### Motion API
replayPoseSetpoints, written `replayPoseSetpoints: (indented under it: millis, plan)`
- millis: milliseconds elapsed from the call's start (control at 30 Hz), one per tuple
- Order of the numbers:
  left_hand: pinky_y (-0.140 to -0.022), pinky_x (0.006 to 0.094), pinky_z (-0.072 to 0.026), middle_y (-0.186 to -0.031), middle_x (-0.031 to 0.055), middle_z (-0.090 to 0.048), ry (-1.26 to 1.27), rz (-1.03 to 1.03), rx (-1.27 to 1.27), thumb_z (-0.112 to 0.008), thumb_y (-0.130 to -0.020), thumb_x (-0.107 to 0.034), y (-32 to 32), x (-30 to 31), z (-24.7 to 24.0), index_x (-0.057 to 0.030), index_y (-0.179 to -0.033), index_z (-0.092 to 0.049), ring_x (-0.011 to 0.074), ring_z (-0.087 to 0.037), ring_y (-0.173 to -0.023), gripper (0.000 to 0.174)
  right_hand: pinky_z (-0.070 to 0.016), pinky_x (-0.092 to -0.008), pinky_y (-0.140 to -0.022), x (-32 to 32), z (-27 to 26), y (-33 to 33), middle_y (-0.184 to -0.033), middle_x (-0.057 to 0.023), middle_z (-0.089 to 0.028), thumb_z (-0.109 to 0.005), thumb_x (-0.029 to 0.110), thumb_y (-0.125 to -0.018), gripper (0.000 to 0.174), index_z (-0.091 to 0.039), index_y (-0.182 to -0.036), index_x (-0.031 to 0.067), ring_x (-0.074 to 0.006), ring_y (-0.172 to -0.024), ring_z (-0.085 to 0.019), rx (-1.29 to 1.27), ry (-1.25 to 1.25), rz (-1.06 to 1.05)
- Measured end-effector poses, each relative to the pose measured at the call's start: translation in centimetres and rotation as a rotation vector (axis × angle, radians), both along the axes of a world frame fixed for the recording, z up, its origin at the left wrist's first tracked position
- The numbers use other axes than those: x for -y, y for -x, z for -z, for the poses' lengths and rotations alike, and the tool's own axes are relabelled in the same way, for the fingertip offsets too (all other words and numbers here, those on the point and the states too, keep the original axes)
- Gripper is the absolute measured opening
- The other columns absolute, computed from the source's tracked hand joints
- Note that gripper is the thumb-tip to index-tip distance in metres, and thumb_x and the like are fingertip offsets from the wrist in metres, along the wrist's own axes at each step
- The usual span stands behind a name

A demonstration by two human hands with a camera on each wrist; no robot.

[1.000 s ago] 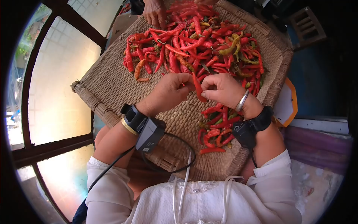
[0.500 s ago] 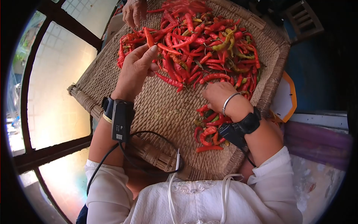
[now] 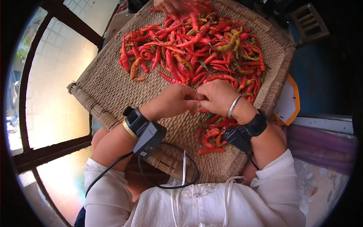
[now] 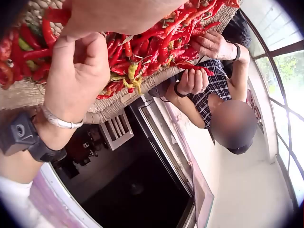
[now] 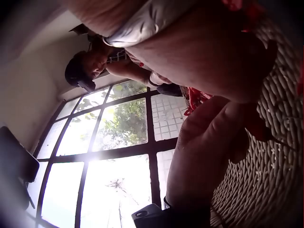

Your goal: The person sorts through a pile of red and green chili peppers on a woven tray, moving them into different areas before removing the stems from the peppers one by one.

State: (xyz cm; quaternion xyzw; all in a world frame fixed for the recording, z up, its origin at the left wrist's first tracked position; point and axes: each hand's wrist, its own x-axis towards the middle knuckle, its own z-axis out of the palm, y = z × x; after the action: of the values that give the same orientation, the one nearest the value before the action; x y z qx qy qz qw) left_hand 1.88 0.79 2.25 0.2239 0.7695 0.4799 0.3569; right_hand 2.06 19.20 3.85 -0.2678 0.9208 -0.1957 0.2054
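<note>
Fingertip to fingertip, my left hand and right hand meet over the near part of a woven tray. A dark red chili pepper with a thin stem shows at the fingers in the right wrist view; the hands hide most of it. Both thumbs press against curled forefingers there. Just beyond my hands lies a large pile of red chili peppers, some of them yellow-green. A smaller group of chili peppers lies under and beside my right wrist.
Across the tray, another person's hand holds a red chili pepper, the other hand at the pile. A black cable loops below my left wrist. Windows stand at left; an orange-edged white object is at right.
My left hand reached to the pile's left side, lifted a red chili pepper and came back beside my right hand. My right hand moved slightly left to meet it.
</note>
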Motion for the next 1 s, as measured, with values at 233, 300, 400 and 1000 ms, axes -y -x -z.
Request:
replayPoseSetpoints:
  millis: [233,300,400,1000]
  plan:
    - [-0.052,0.0190,-0.0393,-0.067,-0.0036,-0.058,0.122,-0.040,0.013,-0.057,-0.088,-0.019,1.9,1.9,-3.0,-0.0032,-0.084,-0.062,0.0021,-0.049,-0.059,0.017,-0.0486,-0.0402,-0.070,-0.7,-0.5,0.3,-0.081,-0.0143,-0.063,-0.066,0.023,-0.070,0.017,-0.063,-0.075,0.0072,-0.0308,-0.080,-0.061,-0.075,0.144,0.114]
    - [-0.051,0.0177,-0.0394,-0.069,-0.0036,-0.059,0.116,-0.312,0.029,-0.057,-0.088,-0.020,2.9,3.1,-4.0,-0.0043,-0.084,-0.062,0.0019,-0.050,-0.058,0.017,-0.0493,-0.0395,-0.071,-1.3,0.4,-0.1,-0.085,-0.0135,-0.064,-0.064,0.018,-0.071,0.013,-0.066,-0.078,0.0070,-0.0300,-0.082,-0.062,-0.125,0.056,0.092]
    - [-0.048,0.0159,-0.0397,-0.076,-0.0018,-0.060,-0.157,-0.635,-0.042,-0.054,-0.091,-0.024,4.5,5.1,-3.8,-0.0035,-0.096,-0.060,0.0018,-0.051,-0.057,0.022,-0.0501,-0.0401,-0.071,-1.1,1.9,-0.4,-0.084,-0.0120,-0.063,-0.061,0.010,-0.070,0.013,-0.066,-0.081,0.0065,-0.0313,-0.082,-0.062,-0.101,-0.433,-0.163]
    - [-0.059,0.0257,-0.0453,-0.074,0.0019,-0.061,0.097,-0.160,-0.257,-0.056,-0.086,-0.017,1.9,2.8,-1.6,-0.0017,-0.091,-0.061,0.0129,-0.056,-0.063,0.017,-0.0512,-0.0385,-0.068,-0.5,-0.7,0.8,-0.087,-0.0111,-0.065,-0.059,0.010,-0.074,0.013,-0.066,-0.082,0.0042,-0.0254,-0.079,-0.064,0.028,-0.335,-0.122]
